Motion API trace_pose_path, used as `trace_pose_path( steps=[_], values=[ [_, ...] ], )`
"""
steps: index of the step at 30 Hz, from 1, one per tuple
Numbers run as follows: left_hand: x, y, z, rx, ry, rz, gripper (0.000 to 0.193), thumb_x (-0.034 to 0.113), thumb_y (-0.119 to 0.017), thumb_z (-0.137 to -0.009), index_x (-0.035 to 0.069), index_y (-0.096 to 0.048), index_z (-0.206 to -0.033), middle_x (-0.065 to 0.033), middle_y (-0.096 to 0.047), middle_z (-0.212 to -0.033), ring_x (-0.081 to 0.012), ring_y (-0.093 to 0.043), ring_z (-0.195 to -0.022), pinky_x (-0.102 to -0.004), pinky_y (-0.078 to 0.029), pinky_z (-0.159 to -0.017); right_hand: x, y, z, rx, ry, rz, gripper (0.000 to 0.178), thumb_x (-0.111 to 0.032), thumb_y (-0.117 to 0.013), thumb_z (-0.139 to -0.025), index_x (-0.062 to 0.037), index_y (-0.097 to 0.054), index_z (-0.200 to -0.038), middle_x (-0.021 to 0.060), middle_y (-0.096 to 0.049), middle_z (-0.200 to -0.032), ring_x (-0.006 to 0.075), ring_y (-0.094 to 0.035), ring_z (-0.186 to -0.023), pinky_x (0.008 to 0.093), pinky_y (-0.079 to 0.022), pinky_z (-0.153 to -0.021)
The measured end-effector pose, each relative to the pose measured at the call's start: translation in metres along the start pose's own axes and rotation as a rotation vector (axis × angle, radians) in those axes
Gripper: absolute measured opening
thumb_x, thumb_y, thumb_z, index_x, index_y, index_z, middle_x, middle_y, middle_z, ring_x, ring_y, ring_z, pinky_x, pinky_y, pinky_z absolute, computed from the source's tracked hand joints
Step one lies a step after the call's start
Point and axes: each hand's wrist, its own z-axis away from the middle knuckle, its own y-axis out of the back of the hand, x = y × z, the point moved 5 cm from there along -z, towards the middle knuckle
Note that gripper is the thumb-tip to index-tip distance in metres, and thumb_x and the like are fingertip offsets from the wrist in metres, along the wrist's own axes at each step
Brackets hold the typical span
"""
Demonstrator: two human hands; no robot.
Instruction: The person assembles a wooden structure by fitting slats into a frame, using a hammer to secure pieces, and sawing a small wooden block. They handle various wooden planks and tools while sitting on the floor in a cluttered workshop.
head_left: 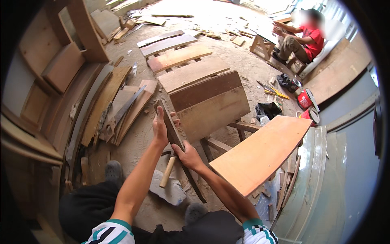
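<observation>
A long, narrow dark wooden board [172, 132] is held up in front of me, tilted, its narrow edge toward me. My left hand [161, 129] is wrapped round its upper part, with fingertips showing on the far side. Lower down, my right hand [189, 157] grips the same board, thumb against its edge. Below the hands a tool with a pale wooden handle [167, 173] rests over a grey stone slab [172, 191]; its head is partly hidden, perhaps a hammer. Just beyond the board stands a two-toned wooden panel [213, 107].
An orange-brown panel [262, 154] lies on a wooden stand at right. Several boards [178, 59] lie in a row ahead. A handsaw [122, 114] rests on planks at left. Red cans [304, 99] stand at right. A person in red [313, 42] sits at far right.
</observation>
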Motion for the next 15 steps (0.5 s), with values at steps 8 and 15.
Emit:
trace_pose_path(
  steps=[8,15],
  values=[
    [-0.004,-0.003,-0.042,-0.136,0.087,0.065,0.043,0.052,-0.047,-0.101,0.009,-0.051,-0.095,-0.0039,-0.06,-0.076,-0.0142,-0.059,-0.053,-0.0296,-0.051,-0.049,0.005,-0.01,-0.02,0.085,-0.114,0.027,0.063,-0.057,-0.053,-0.095,0.0014,-0.056,-0.118,0.0247,-0.067,-0.101,0.0365,-0.065,-0.101,0.0425,-0.047,-0.089],
    [0.026,-0.039,-0.045,-0.429,0.064,0.031,0.047,0.053,-0.042,-0.102,0.007,-0.052,-0.095,-0.0061,-0.061,-0.075,-0.0145,-0.061,-0.056,-0.0287,-0.05,-0.05,-0.024,-0.012,-0.009,0.28,-0.182,-0.131,0.047,-0.04,-0.062,-0.097,0.0025,-0.06,-0.115,0.0128,-0.067,-0.096,0.0193,-0.062,-0.092,0.0342,-0.048,-0.084]
  ],
)
